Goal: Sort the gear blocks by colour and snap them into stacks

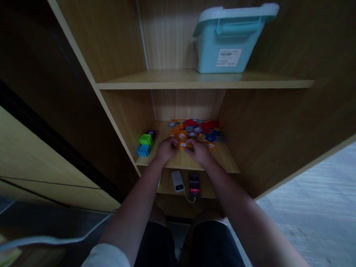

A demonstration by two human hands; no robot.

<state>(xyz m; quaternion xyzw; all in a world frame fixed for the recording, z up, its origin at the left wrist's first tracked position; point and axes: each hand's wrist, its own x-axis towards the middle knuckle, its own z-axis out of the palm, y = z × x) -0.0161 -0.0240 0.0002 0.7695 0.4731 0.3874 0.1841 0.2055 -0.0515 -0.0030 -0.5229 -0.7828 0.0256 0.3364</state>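
Wooden cabinet shelf (181, 161) | left hand (166, 150) and right hand (199, 151) pinching opposite sides of orange gear-shaped piece (182, 145) | centred between them, just before multicoloured pile (190, 129) | neither hand nearer; long axis unclear

Two hands, one left hand (166, 150) and one right hand (199, 151), meet at one orange piece (182, 145), while the overlapping pieces in the one heap (190, 129) cannot be counted. Three groups stand at the left: one blue stack (143, 150), one green stack (146, 139), one purple stack (151, 134). There are one lidded bin (206, 52), one phone (194, 183), one white device (177, 179) and two white cables (48, 240).
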